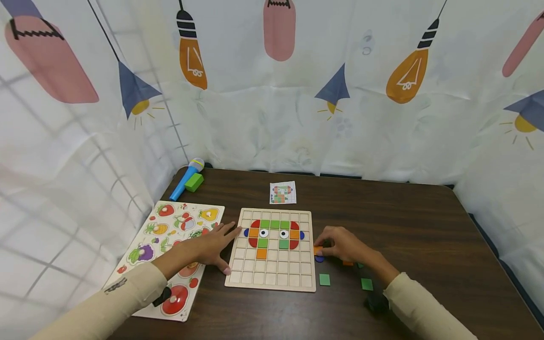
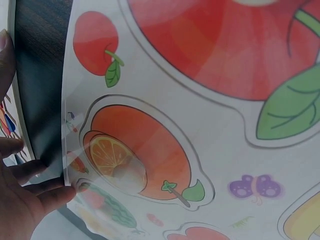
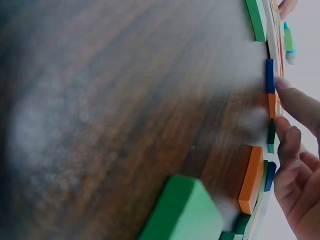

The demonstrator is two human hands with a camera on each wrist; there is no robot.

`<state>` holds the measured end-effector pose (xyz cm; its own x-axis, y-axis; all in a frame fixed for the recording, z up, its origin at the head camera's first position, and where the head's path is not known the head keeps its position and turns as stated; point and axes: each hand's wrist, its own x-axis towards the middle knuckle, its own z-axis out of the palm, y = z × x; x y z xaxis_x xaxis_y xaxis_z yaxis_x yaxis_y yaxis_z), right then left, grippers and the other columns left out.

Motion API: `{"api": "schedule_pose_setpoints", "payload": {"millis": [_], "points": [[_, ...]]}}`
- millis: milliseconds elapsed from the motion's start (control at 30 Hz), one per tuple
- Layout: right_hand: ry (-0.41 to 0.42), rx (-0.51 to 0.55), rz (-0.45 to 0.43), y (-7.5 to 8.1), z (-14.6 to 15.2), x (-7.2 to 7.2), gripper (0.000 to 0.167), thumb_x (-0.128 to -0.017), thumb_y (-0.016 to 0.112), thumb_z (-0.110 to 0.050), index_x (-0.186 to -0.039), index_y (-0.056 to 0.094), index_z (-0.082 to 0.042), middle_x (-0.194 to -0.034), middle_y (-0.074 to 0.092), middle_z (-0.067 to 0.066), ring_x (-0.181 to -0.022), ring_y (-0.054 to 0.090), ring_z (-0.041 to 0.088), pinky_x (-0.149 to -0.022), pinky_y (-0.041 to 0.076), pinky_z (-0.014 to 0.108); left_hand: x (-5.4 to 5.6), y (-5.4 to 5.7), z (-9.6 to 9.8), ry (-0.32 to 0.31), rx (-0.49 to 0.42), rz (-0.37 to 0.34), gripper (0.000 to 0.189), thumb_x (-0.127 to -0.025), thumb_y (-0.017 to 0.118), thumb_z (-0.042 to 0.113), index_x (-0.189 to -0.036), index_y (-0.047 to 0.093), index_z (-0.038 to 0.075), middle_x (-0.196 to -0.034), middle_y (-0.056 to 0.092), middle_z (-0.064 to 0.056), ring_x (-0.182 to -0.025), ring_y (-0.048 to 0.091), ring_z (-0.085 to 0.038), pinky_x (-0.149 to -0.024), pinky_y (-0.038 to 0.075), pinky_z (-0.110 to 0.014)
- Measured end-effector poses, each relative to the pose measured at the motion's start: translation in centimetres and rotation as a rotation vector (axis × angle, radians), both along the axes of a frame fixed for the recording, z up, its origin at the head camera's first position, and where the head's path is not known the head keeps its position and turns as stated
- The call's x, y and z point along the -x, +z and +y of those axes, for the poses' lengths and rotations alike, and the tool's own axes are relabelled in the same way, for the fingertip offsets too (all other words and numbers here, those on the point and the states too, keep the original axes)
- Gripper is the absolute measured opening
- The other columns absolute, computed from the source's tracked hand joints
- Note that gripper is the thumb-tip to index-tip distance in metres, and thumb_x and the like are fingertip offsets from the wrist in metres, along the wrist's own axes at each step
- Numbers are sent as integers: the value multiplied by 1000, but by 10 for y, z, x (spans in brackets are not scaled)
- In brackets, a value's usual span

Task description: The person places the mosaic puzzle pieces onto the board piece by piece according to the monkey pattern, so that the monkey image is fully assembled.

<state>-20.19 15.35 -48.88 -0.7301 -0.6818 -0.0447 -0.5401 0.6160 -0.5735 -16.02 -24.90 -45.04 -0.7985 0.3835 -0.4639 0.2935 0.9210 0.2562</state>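
A pale wooden grid board (image 1: 272,281) lies on the table, with red, green, orange and blue tiles and two eye tiles forming a face. My left hand (image 1: 214,248) rests at its left edge, fingers spread, fingertips and thumb against the rim. Just right of the board, my right hand (image 1: 342,243) pinches an orange square tile (image 1: 317,250) between thumb and fingers. Beside that tile is a blue piece (image 1: 319,259). In the right wrist view, the orange tile (image 3: 272,105) sits between thumb and fingertips, low at the table surface.
Loose green tiles (image 1: 325,280) lie near the board's right edge, with another orange tile (image 1: 347,263) under the right wrist. A small pattern card (image 1: 283,192) lies behind the board. At left are a fruit puzzle board (image 1: 144,236), a green block (image 1: 194,182) and a blue toy microphone (image 1: 184,182).
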Motion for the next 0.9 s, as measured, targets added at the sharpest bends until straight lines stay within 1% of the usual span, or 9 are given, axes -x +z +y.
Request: {"api": "schedule_pose_setpoints", "payload": {"millis": [267,500,600,767,900], "points": [[-12,-34,11,-1,0,-1,26,-88,79,-29,-111,77,-17,-99,64,-8,-82,53,8,-73,46,23,2,-2,0,3,12,3,119,-68,84,59,-161,23,15,-166,17,-18,-151,15,-49,-111,34,-66],[-4,-68,27,-1,0,0,27,-88,78,-30,-113,77,-18,-99,60,-8,-81,50,7,-71,44,23,0,1,-1,-5,-2,1,118,-70,84,58,-161,23,13,-166,16,-20,-151,15,-51,-110,34,-66],[-1,-75,19,-1,0,0,26,-89,78,-29,-112,76,-18,-100,61,-8,-82,51,7,-72,45,23,0,1,0,-7,-7,-1,118,-71,84,57,-160,23,12,-166,17,-20,-151,15,-51,-110,34,-66],[-7,-59,-24,1,-2,-1,23,-89,78,-27,-109,72,-18,-101,64,-9,-87,55,7,-80,51,28,0,2,0,-6,-5,-3,117,-71,84,56,-160,23,12,-166,16,-20,-151,14,-51,-110,34,-67],[-12,-51,-45,1,-4,-3,22,-89,78,-27,-108,69,-20,-96,62,-11,-87,55,8,-80,51,28,0,2,0,-7,-5,-1,117,-71,84,56,-160,23,12,-166,17,-20,-151,15,-51,-111,33,-67]]}}
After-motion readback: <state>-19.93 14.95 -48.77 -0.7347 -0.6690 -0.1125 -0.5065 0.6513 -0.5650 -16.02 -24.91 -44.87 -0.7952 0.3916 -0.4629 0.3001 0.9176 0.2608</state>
